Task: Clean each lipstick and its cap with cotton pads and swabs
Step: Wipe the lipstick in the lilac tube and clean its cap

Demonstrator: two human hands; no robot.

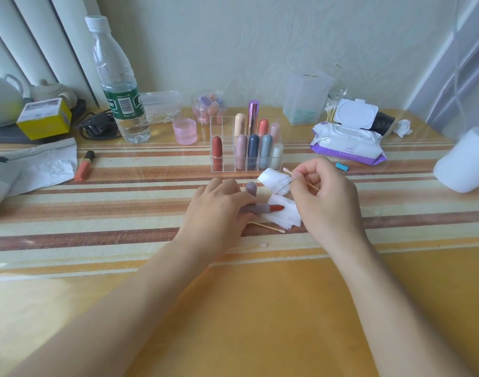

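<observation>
We judge ourselves midway through cleaning one lipstick; our left hand (216,206) has its fingers curled about the base of the open lipstick (262,208), which lies nearly level with its red tip over a flat cotton pad (286,217) on the table (260,308); its cap (251,187) stands upright just behind, beside our fingers. Our right hand (321,191) is closed in a pinch on a cotton swab (287,171), with a folded cotton pad (275,180) caught at the same fingertips, just above and right of the lipstick. The next move, as we read it, calls for bringing the swab's tip down to the collar round the red stick, lightly, so as not to gouge it; then the cap wants its turn; the other lipsticks stand in the clear organiser (219,123) beyond.
</observation>
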